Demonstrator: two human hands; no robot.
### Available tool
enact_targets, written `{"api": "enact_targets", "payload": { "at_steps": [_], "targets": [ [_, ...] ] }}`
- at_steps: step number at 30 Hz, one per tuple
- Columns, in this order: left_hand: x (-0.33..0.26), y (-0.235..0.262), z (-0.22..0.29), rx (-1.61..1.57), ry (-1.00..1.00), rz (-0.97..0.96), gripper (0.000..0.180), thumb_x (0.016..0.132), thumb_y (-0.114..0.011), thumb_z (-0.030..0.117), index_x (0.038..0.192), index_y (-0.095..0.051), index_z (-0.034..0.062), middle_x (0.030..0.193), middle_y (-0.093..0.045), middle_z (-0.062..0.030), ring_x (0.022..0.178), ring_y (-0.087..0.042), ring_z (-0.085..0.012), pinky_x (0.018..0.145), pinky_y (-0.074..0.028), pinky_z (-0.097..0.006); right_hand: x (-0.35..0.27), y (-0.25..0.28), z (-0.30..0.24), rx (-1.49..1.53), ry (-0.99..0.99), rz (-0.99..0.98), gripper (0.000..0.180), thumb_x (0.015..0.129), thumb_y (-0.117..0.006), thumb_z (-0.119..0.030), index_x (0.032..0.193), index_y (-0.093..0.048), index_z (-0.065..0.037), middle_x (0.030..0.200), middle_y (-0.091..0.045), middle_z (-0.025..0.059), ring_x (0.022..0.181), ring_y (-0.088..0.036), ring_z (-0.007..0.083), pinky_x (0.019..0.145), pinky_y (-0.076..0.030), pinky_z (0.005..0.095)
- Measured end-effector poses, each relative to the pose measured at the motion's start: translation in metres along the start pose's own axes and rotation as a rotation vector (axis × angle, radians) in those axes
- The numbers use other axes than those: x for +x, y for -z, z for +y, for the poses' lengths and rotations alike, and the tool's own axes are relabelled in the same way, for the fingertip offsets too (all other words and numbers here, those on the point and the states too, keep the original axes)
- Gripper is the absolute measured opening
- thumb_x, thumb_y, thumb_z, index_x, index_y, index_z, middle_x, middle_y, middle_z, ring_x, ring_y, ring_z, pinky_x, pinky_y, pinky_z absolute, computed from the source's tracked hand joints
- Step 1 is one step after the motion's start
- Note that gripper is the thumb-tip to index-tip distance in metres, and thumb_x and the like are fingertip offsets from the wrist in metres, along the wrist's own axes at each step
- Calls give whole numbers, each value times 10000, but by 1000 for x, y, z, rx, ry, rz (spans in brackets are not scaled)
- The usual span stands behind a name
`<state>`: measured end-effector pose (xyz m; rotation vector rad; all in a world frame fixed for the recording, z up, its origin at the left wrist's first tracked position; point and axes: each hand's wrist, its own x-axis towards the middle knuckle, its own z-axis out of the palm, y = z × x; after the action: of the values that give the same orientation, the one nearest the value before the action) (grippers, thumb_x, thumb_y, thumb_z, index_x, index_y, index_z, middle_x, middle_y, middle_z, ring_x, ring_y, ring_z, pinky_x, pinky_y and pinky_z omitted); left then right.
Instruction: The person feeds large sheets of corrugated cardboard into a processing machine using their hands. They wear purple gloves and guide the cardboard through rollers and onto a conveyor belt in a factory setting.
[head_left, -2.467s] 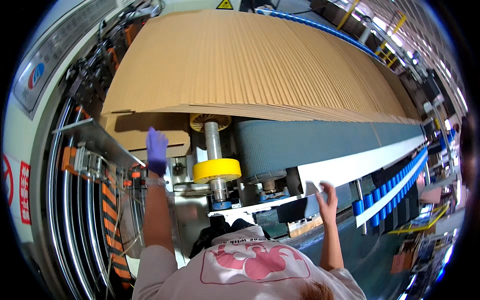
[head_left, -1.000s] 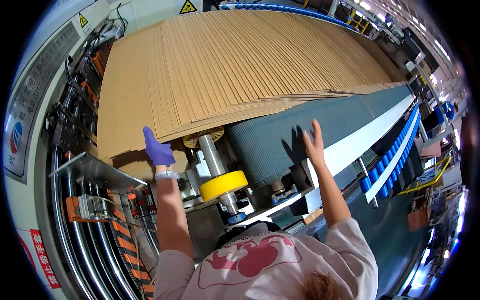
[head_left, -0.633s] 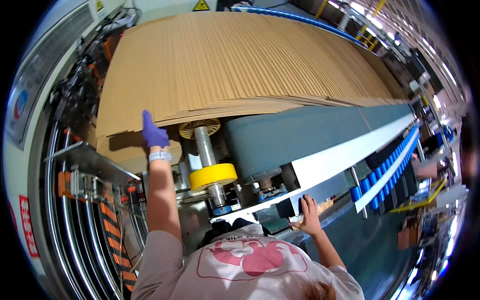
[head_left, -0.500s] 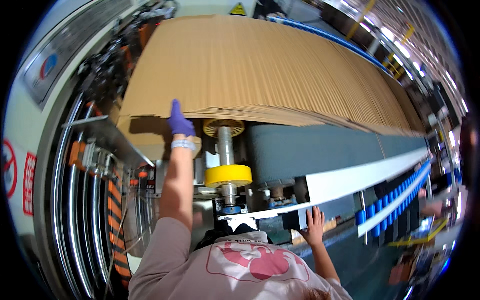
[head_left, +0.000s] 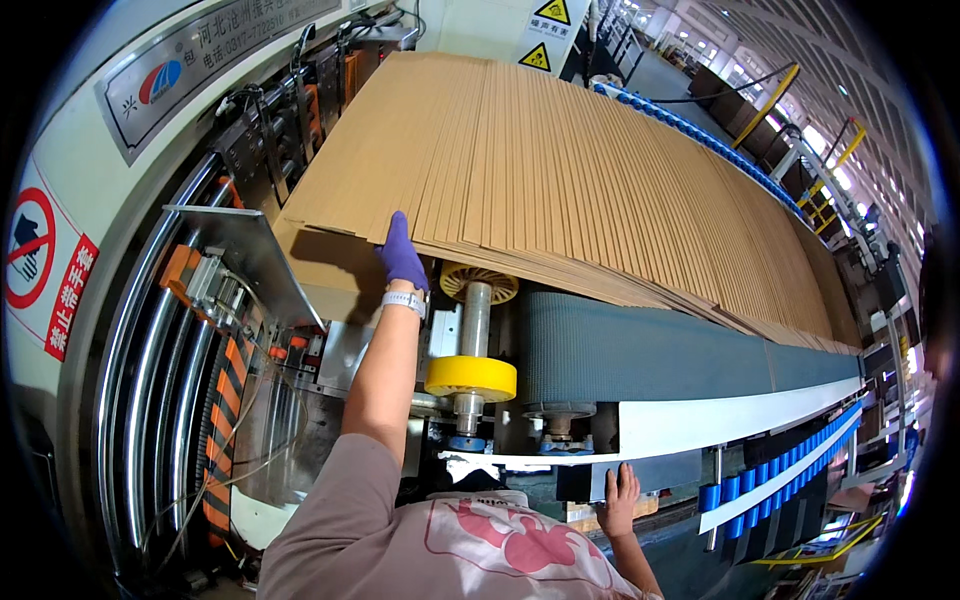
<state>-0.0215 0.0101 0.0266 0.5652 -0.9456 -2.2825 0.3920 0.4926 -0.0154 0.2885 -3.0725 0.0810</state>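
Note:
A long row of overlapping brown cardboard sheets [head_left: 560,180] lies fanned out on a dark green ridged conveyor belt [head_left: 640,345]. At the near left edge of the sheets is my left hand [head_left: 403,258], in a purple glove. Its thumb points forward along the cardboard and the rest of the hand is closed at the edge, the fingers mostly hidden. My bare right hand [head_left: 619,502] rests with fingers stretched out on a dark panel [head_left: 655,474] below the conveyor's white side rail [head_left: 740,412]. Nothing is in it.
Beside my left forearm are a yellow wheel [head_left: 471,379] on a metal shaft and an upright metal plate [head_left: 250,262]. Steel rollers [head_left: 150,400] and an orange-black striped bar [head_left: 228,430] stand left. Blue rollers [head_left: 775,480] run at the right, with warning signs [head_left: 545,35] beyond the sheets.
The view has shifted, so the sheets and machine sit lower and farther right. My left hand stays at the cardboard edge, and my right hand stays by the rail.

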Motion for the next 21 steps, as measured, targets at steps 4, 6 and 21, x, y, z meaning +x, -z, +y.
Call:
{"api": "enact_targets", "payload": {
  "at_steps": [4, 6, 21],
  "targets": [
    [6, 2, 6, -90, 135, -29, 606, 853, -628, 449, 1328, -486, 100, 1304, -536, -64, 1165, -517, -237, 992, -372, -432, -1, -6, 5, 8, 19, 30, 811, 595, -720, -52, 1336, -392, -35, 1455, -279, 250, 1349, -265, 439, 1077, -219, 565],
    [10, 5, 5, -159, 185, -37, 603, 857, -624, 447, 1320, -488, 85, 1289, -546, -73, 1148, -528, -237, 975, -394, -420, -1, -6, 6, 6, 19, 31, 811, 595, -720, -50, 1337, -392, -37, 1455, -284, 245, 1349, -265, 437, 1078, -220, 562],
    [48, 34, 83, -227, 70, -273, 579, 881, -592, 459, 1336, -466, 124, 1294, -540, -49, 1197, -499, -245, 992, -413, -418, -2, 3, 8, 91, -17, 13, 866, 569, -757, -48, 1352, -387, -59, 1463, -287, 227, 1351, -267, 429, 1079, -225, 542]
  ]
}}
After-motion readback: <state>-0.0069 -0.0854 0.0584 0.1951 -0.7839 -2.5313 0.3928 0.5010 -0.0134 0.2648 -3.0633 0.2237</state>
